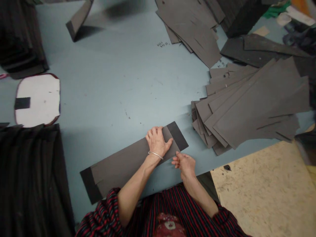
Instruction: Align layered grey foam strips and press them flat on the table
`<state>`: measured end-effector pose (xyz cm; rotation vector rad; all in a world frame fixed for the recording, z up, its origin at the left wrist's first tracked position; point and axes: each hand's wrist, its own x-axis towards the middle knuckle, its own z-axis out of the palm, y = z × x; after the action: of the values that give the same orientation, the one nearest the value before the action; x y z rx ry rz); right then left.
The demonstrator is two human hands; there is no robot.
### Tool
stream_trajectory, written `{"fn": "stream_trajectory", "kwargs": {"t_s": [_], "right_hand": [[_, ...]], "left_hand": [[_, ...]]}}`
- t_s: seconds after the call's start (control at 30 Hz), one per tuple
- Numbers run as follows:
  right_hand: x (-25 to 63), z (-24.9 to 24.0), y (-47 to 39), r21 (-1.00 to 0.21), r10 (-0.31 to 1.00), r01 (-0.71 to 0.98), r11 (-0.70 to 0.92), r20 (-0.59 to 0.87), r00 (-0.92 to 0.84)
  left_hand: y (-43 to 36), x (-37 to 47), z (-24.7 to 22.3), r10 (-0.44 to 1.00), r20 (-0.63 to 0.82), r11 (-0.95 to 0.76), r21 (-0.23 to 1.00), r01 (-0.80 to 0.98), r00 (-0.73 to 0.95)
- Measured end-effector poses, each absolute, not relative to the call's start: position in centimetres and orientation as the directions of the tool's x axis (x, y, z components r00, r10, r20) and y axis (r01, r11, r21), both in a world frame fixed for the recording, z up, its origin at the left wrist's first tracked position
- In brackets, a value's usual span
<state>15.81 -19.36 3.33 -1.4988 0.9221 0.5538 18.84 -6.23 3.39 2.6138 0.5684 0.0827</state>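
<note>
A long grey sheet point(128, 158) lies slantwise on the table in front of me, with black bands point(176, 135) showing at both ends. My left hand point(157, 141), a thin bracelet at its wrist, lies flat on the sheet near its right end with the thumb spread from the fingers. At the sheet's lower right corner is my right hand point(187, 163). Its thumb and forefinger pinch the corner there, and the other fingers are curled. Whether the grey sheet and the black bands are one piece or stacked layers, I cannot tell.
Fanned grey sheets point(249, 102) pile up on the right, with more grey sheets point(190, 29) behind. Dark stacks stand at left point(32, 174) and far left point(19, 39). A white rounded panel point(39, 98) lies between them. A bent grey piece point(79, 20) stands at the back.
</note>
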Motion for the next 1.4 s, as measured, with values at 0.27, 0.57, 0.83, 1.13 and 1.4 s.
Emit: {"fn": "stream_trajectory", "kwargs": {"t_s": [0.27,0.57,0.83,1.13,1.4], "right_hand": [[17.9,6.3,-24.3,-0.589,0.037,-0.538,-0.604,-0.694,0.719],[24.6,5.8,-8.6,-0.663,0.703,0.428,-0.614,-0.211,0.680],[17.5,2.8,5.9,-0.576,0.983,0.800,-0.169,-0.041,0.178],[15.4,1.4,8.9,-0.519,0.990,0.843,-0.138,-0.045,0.135],[15.1,1.4,9.1,-0.486,0.994,0.867,-0.107,-0.040,0.101]], "left_hand": [[-5.2,11.2,5.9,0.393,0.020,-0.561,0.797,0.222,0.919],[-3.5,-4.5,0.3,0.806,-0.591,0.589,0.791,0.163,-0.046],[2.2,-3.5,-0.7,0.851,-0.361,0.439,0.887,0.141,-0.383],[4.6,-0.7,1.4,0.987,0.049,-0.152,0.625,0.766,0.156],[6.6,-1.3,0.9,0.997,-0.012,0.069,0.635,0.770,-0.080]]}}
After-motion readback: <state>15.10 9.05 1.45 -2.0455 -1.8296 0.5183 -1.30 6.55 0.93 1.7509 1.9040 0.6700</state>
